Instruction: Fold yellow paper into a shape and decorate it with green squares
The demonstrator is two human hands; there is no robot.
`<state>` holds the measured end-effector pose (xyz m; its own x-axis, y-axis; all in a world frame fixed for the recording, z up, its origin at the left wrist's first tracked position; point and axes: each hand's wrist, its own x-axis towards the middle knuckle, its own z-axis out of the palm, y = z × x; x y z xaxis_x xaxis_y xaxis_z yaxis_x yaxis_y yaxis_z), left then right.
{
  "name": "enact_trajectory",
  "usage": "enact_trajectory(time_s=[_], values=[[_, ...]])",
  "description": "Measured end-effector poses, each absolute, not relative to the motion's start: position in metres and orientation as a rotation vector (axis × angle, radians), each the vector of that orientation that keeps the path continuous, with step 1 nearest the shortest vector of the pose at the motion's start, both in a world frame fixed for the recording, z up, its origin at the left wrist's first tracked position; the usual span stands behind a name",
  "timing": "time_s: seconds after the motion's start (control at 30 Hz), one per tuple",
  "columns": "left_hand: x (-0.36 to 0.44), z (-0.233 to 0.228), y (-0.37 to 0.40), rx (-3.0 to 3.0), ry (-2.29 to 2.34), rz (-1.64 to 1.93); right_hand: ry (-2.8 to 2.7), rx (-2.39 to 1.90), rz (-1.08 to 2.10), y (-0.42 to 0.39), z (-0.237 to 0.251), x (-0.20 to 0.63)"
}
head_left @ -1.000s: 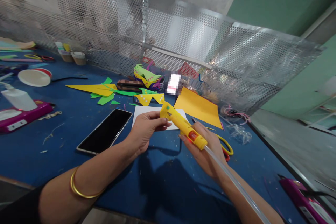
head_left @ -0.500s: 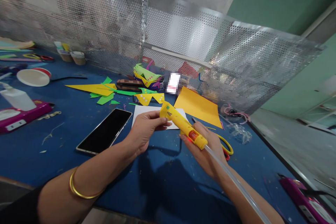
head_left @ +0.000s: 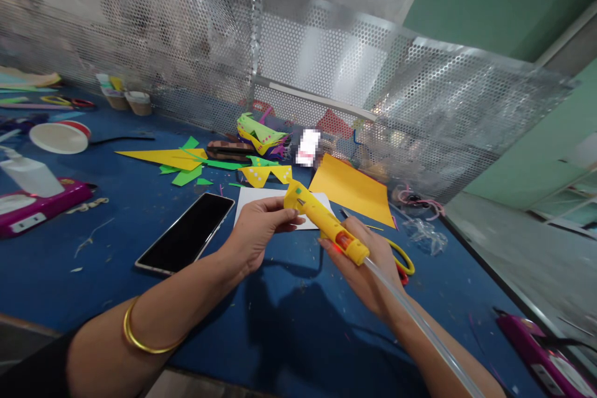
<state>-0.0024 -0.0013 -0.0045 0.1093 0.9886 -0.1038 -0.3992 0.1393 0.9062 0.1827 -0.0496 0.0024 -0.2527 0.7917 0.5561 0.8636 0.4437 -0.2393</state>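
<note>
My right hand [head_left: 370, 261] is wrapped round a yellow hot glue gun [head_left: 324, 219]. A long clear glue stick [head_left: 422, 320] runs out of its back end toward me, and a red light glows near the grip. In a pinch, my left hand [head_left: 256, 230] holds a small yellow paper piece [head_left: 290, 194] with a green spot at the gun's front end. The gun's nozzle overlaps that piece, so I cannot tell whether they touch. White paper [head_left: 247, 200] lies beneath both hands. Scissors with yellow and red handles [head_left: 405, 256] rest beside my right hand, partly hidden by it.
A phone [head_left: 186, 233] lies left of my hands. Beyond are a yellow paper mask [head_left: 265, 175], green scraps [head_left: 186, 175], a decorated mask [head_left: 261, 135] and an orange-yellow sheet [head_left: 354, 189]. Purple power strips [head_left: 46, 205] sit at both sides. A perforated metal screen [head_left: 186, 43] closes the back.
</note>
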Motion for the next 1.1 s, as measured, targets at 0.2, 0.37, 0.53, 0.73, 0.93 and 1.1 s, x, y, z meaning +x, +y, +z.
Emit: enact_trajectory(time_s=[0.2, 0.37, 0.53, 0.73, 0.93, 1.1], values=[[-0.0021, -0.0038, -0.0019, 0.854, 0.905, 1.225, -2.077, -1.372, -0.167, -0.0502, 0.0025, 0.1827], [-0.0023, -0.0039, -0.0012, 0.856, 0.904, 1.222, -2.077, -1.371, -0.152, -0.0516, 0.0028, 0.1828], [-0.0023, -0.0025, -0.0024, 0.861, 0.910, 1.227, -2.073, -1.368, -0.156, -0.0515, 0.0018, 0.1831], [-0.0018, 0.0000, -0.0038, 0.863, 0.926, 1.227, -2.072, -1.389, -0.153, -0.0504, 0.0020, 0.1824], [-0.0022, -0.0001, -0.0041, 0.860, 0.930, 1.226, -2.064, -1.393, -0.148, -0.0516, 0.0025, 0.1817], [-0.0025, -0.0005, -0.0036, 0.866, 0.921, 1.223, -2.070, -1.410, -0.140, -0.0517, 0.0031, 0.1813]])
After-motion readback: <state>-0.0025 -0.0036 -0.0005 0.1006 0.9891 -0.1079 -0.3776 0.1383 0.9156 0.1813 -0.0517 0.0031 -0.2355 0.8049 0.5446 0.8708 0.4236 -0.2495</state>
